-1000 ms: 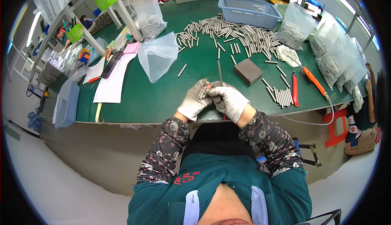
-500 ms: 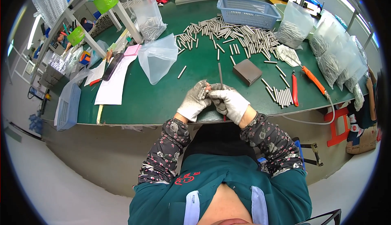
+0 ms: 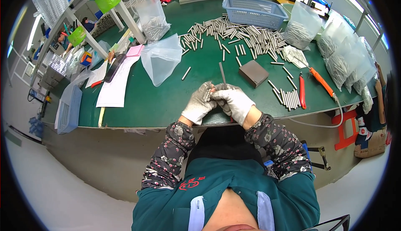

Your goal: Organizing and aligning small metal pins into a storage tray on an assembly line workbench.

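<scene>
Both my hands wear grey-white work gloves and meet just inside the near edge of the green table. My left hand (image 3: 197,106) is closed round several short metal pins (image 3: 207,95), whose ends show at its fingertips. My right hand (image 3: 239,104) grips a slim dark grey file (image 3: 222,75), which points up and away from me, tilted slightly left, beside the pins. A bit of red shows below the right hand at the file's lower end. Beyond the right hand lies a brown-grey block (image 3: 253,74). The fingers partly hide where file and pins meet.
Many loose metal pins (image 3: 259,38) lie spread before a blue basket (image 3: 255,12). To the right are a row of pins (image 3: 290,99), red-handled pliers (image 3: 302,91), an orange air gun (image 3: 321,82) and filled bags (image 3: 344,55). At left lie an empty-looking plastic bag (image 3: 162,59), papers (image 3: 115,91) and a phone (image 3: 115,68).
The file's top end has shifted left and tilts more, and it sits slightly lower. My right hand has moved a little with it; my left hand stays almost in place.
</scene>
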`<state>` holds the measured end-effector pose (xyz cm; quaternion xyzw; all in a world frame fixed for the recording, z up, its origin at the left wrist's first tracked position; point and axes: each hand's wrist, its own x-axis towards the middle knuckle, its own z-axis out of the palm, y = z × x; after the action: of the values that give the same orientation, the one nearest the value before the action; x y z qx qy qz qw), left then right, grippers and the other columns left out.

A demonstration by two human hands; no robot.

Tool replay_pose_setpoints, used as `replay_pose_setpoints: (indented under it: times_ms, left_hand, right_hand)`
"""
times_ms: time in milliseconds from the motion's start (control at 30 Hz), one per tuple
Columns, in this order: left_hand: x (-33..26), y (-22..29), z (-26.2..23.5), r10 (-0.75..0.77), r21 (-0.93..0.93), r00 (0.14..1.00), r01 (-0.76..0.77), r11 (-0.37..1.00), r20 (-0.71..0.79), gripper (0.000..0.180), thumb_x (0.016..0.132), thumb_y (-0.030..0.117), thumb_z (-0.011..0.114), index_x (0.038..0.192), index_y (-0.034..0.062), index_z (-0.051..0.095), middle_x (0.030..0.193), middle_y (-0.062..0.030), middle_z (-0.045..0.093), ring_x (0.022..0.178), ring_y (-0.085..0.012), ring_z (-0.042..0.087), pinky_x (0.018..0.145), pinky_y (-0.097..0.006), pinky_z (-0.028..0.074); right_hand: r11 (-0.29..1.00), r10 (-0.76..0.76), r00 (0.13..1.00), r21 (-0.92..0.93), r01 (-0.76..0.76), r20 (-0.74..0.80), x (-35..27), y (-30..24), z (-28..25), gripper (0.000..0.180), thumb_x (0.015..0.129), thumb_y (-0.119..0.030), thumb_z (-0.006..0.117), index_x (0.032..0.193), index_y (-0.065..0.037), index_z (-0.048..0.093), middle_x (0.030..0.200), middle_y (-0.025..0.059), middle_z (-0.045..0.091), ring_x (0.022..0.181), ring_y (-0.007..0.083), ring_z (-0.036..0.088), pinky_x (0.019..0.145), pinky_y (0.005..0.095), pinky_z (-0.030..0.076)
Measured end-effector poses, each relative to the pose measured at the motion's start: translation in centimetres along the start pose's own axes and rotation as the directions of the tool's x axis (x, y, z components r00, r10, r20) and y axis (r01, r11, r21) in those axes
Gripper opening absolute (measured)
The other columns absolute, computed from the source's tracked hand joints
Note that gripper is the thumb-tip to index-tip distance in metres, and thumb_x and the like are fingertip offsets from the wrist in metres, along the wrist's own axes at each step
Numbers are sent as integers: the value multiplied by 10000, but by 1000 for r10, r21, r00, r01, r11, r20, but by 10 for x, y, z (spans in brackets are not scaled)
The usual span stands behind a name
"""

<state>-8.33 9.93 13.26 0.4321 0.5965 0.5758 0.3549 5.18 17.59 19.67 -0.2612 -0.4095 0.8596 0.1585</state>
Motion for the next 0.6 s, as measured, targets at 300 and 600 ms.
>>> replay_pose_setpoints:
  times_ms: [300, 600]
  left_hand:
    - [0, 0, 0, 5, 125, 1000, -2, 992, -27, 687, 670, -16, 767, 1252, 9, 403, 1080, -26, 544, 985, -125, 537, 878, -241, 458]
    - [-3, 12, 0, 2, 74, 1000, -4, 997, 29, 627, 683, -28, 690, 1249, 8, 421, 1079, -51, 544, 970, -134, 536, 866, -245, 449]
  right_hand:
    - [992, 32, 998, -121, -39, -58, -6, -7, 6, 50, 784, -82, 590, 825, -99, 612, 582, -45, 485, 411, 34, 375, 373, 172, 257]
    - [994, 44, 999, -103, -45, -12, -4, 0, -6, 118, 795, -77, 578, 908, -92, 610, 591, -46, 473, 393, 24, 347, 351, 162, 244]
